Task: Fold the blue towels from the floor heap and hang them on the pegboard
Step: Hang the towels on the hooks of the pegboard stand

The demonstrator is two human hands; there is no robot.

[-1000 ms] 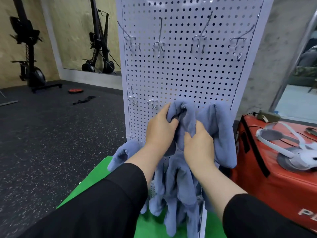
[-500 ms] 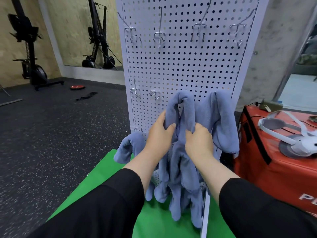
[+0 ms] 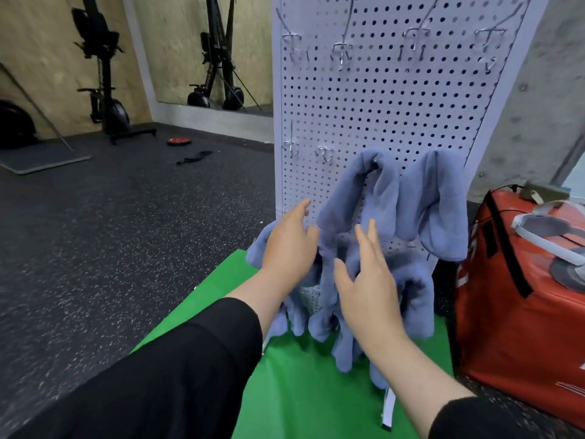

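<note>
Even, soft indoor light, fairly bright, without hard shadows. Both hands [image 3: 364, 280] are smeared by motion blur. Wide-angle distortion bends the white perforated metal pegboard [image 3: 395, 99] near the edges.

1. A white pegboard [image 3: 380, 106] stands upright in the upper centre of the frame, with metal hooks [image 3: 343, 53] along its top.
2. Blue towels [image 3: 389, 198] hang from it at mid-frame, with more lower down.
3. The left hand [image 3: 289, 245] and right hand [image 3: 368, 280], fingers straight, are in front of the towels and hold nothing.
4. A green mat [image 3: 300, 391] lies on the floor below.
5. A red bag [image 3: 522, 312] sits at the right edge.
6. Black gym machines [image 3: 101, 74] stand at the upper left.
</note>
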